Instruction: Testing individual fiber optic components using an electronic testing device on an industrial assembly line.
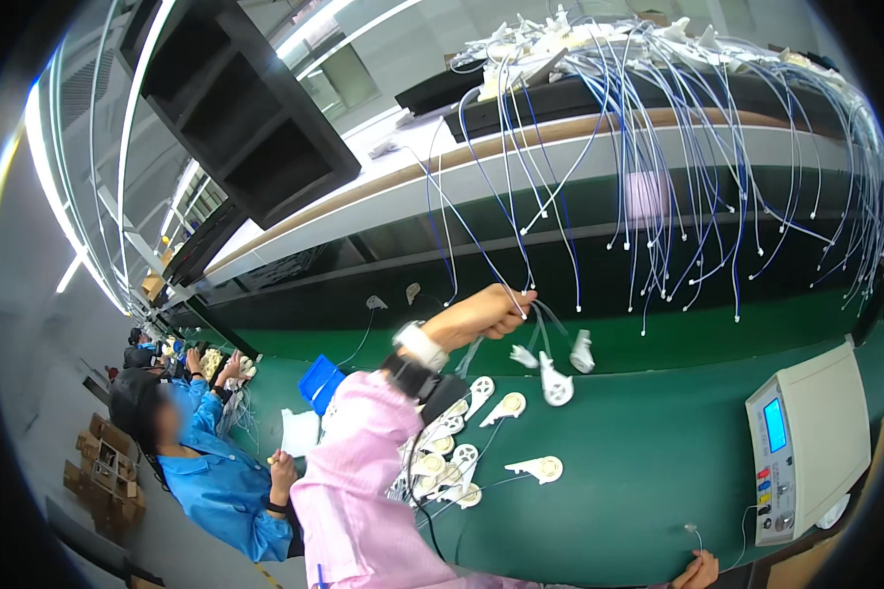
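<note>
Clock taken from picture centre. My left hand point(486, 312) is near the middle, fingers clamped on a few grey cables point(552, 320), with white plastic parts point(557, 387) dangling just off centre at 4 o'clock, above the worktop point(648, 442). My right hand point(697, 569) is between 4 and 5 at the lower edge, fingers seemingly pinched on a thin lead point(743, 552) running to the cream tester point(823, 432) at 4; a small clear plug point(693, 530) pokes up beyond them. I judge the step as cable handling, left bunch lifted beside the hanging cable ends point(662, 245); which way it goes I can't tell. Next move calls for a firm left grip and a path that doesn't snag those ends, I'd say. Surface: green, with a heap of white disc-ended parts point(427, 466) at 6, a loose one point(540, 469) at 5, a blue bin point(320, 383) at 8. Room: more white parts point(599, 39) piled on the ledge at 1, cables draping down; black shelf unit point(246, 113) between 10 and 11; co-worker in blue point(211, 491) and cardboard boxes point(103, 476) at 8; strip lights overhead.
</note>
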`<state>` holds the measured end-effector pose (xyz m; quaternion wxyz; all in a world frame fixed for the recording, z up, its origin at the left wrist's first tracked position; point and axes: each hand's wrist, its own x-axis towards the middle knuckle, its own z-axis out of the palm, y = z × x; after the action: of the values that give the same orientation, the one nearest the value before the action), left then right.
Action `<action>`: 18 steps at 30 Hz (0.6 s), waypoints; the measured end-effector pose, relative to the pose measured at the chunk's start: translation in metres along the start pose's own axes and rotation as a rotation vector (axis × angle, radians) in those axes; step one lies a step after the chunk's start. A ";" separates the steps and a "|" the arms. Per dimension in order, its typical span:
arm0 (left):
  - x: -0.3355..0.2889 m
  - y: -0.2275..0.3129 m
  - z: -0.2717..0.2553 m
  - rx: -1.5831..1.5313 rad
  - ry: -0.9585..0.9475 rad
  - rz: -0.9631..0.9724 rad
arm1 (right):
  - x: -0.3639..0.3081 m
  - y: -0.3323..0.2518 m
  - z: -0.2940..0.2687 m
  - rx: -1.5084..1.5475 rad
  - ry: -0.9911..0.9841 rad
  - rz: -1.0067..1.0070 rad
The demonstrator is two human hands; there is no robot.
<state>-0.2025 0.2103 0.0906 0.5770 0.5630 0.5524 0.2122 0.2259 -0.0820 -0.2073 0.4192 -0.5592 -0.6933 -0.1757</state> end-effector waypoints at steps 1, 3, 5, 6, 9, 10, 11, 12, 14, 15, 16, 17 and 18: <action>-0.014 -0.004 -0.005 0.014 -0.009 0.057 | 0.008 -0.006 -0.002 -0.039 0.025 0.024; -0.045 -0.009 -0.007 0.058 0.129 0.104 | 0.007 -0.004 -0.006 -0.099 -0.016 0.032; -0.077 -0.022 -0.010 -0.008 0.259 0.119 | -0.027 0.015 0.004 0.178 -0.146 0.246; -0.096 -0.033 -0.009 0.034 0.320 0.146 | -0.023 0.010 0.011 0.151 -0.017 0.196; -0.165 -0.097 -0.015 0.198 0.578 0.007 | -0.030 0.014 0.010 0.221 -0.077 0.220; -0.191 -0.115 -0.007 0.147 0.665 -0.084 | -0.037 0.016 0.007 0.236 -0.172 0.265; -0.215 -0.130 0.004 0.099 0.753 -0.176 | -0.037 0.016 0.006 0.236 -0.169 0.273; -0.233 -0.156 0.011 0.041 0.780 -0.194 | -0.035 0.015 0.006 0.227 -0.178 0.247; -0.249 -0.210 0.023 0.020 0.805 -0.259 | -0.029 0.012 0.003 0.203 -0.200 0.224; -0.254 -0.233 0.031 0.063 0.815 -0.305 | -0.024 0.010 0.002 0.180 -0.202 0.206; -0.256 -0.253 0.037 -0.007 0.829 -0.317 | -0.019 0.009 0.001 0.156 -0.200 0.188; -0.257 -0.267 0.043 -0.079 0.844 -0.325 | -0.013 0.007 -0.002 0.152 -0.204 0.187; -0.260 -0.280 0.047 0.048 0.851 -0.291 | -0.007 0.004 -0.005 0.158 -0.235 0.204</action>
<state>-0.3446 -0.1115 -0.0648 0.3090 0.3553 0.8188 0.3284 0.2316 -0.0888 -0.2101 0.3938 -0.6084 -0.6890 -0.0107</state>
